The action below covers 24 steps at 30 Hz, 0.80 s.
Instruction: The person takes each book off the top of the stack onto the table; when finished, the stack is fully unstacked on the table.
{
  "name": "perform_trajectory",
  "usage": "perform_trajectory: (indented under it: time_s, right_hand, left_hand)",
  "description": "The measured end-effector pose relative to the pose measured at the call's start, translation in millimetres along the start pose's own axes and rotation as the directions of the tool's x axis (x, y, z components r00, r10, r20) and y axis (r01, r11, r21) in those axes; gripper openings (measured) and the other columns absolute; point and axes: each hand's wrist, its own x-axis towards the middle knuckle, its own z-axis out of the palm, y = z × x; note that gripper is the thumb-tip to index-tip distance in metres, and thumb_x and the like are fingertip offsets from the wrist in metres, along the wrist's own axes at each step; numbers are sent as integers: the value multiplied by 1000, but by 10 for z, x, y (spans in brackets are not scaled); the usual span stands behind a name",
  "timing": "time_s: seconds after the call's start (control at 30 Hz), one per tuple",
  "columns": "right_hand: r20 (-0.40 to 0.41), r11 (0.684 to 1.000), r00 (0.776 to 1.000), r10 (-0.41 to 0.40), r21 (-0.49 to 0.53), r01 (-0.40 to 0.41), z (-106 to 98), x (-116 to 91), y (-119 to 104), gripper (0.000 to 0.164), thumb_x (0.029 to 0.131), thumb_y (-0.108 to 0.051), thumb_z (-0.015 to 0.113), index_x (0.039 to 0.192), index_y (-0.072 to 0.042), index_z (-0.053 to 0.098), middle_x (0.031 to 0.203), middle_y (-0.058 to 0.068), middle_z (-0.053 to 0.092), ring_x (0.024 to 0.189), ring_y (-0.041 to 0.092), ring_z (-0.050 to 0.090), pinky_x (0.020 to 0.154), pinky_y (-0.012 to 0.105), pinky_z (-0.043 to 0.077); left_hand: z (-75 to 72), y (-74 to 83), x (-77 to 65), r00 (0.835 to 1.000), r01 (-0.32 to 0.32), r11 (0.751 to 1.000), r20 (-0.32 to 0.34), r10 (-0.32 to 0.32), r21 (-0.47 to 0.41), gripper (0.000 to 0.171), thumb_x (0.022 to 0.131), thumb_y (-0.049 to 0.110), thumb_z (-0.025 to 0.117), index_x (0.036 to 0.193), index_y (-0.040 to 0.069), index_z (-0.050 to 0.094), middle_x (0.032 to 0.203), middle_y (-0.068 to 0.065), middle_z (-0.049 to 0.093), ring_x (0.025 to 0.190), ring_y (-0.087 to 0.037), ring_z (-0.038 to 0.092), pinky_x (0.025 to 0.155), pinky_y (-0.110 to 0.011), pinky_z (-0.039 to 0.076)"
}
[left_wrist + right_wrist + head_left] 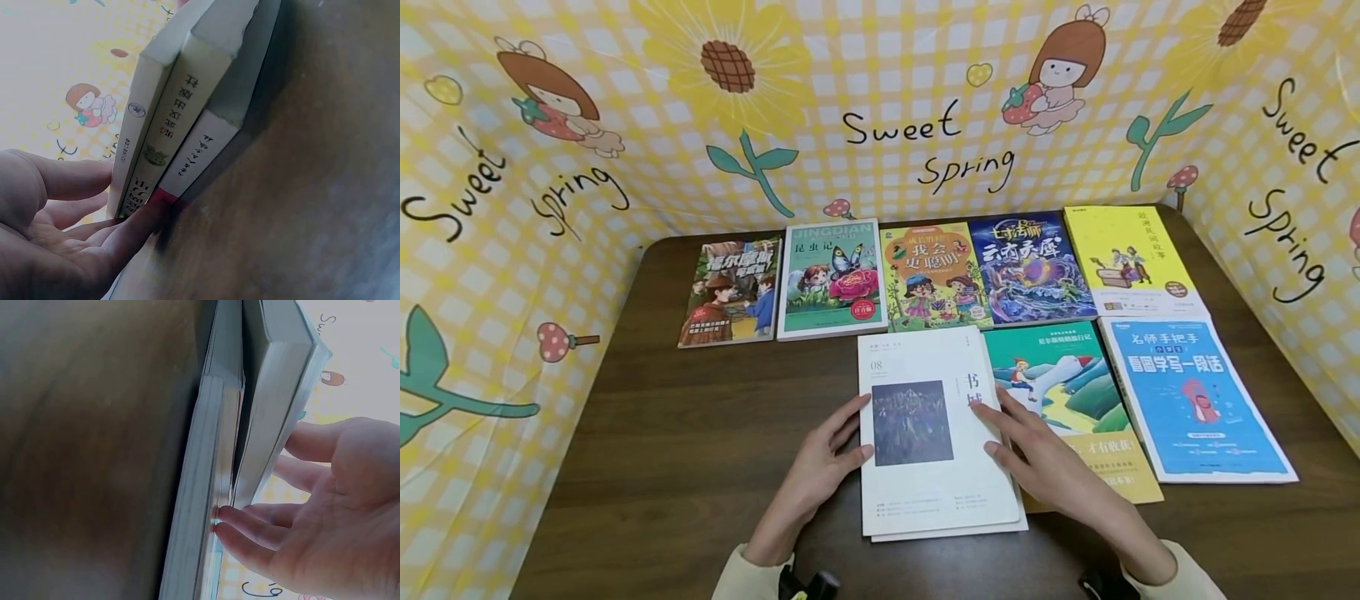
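A white-covered book with a dark square picture lies on top of a small stack in the middle of the table. My left hand touches the stack's left side; in the left wrist view its fingers rest along three spines, of a top book, a middle book and a bottom book. My right hand lies at the right side, its fingertips on the white book's right edge and cover. Under that hand, a green and yellow book is partly covered by the stack and the hand.
A row of books runs along the back of the brown table: a detective-picture book, a butterfly book, an orange book, a purple-blue book and a yellow book. A blue book lies at right. Checked cloth surrounds the table.
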Motion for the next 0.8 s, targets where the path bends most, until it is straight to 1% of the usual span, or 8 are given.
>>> perform_trajectory:
  time_s: [0.3,0.53,0.8]
  right_hand:
    - [-15,999,999,-31,-8,31,-2,-5,4,54,97,-19,59,147,-19,42,155,20,26,133,47,36,91,59,45]
    - [-13,1000,999,-31,0,31,-8,-3,10,54,97,-20,59,147,-19,42,155,20,26,133,46,36,92,59,45]
    - [-15,1000,1000,-27,4,27,-4,-1,11,54,96,-19,60,147,-20,43,155,19,26,133,47,36,91,59,45]
  left_hand:
    - [-3,-3,6,1000,6,1000,-3,-6,-3,63,89,-7,63,144,17,46,154,-10,32,138,-30,36,98,-42,44]
    - [-5,-6,5,1000,8,1000,-7,-8,15,62,89,-5,64,144,18,46,153,-9,33,138,-31,35,99,-44,44]
    - [-7,-7,3,1000,4,1000,-9,-4,24,62,89,-4,64,144,18,47,153,-10,33,137,-31,36,98,-43,45]
